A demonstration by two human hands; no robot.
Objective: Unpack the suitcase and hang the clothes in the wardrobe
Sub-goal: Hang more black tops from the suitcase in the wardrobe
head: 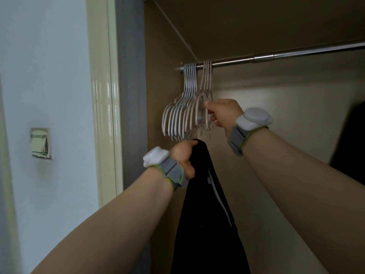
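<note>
Steel wardrobe rail [262, 57], one only, crosses the head view; at its left end hang two bunches of plastic hangers [177, 117], about six white and about four beige, packed too tightly for a sure count; the right hand [223, 113] pinches a beige hanger between thumb and fingers; the left hand [182, 155] grips the top of one black garment [205, 214], which hangs just below the hangers, its lower end cut off; a small white tag [209, 179] on it is unreadable; two white wrist sensors [253, 118] sit on grey straps; one wall switch [39, 143] at left; a dark shape [349, 145] is cut off at the right edge.
</note>
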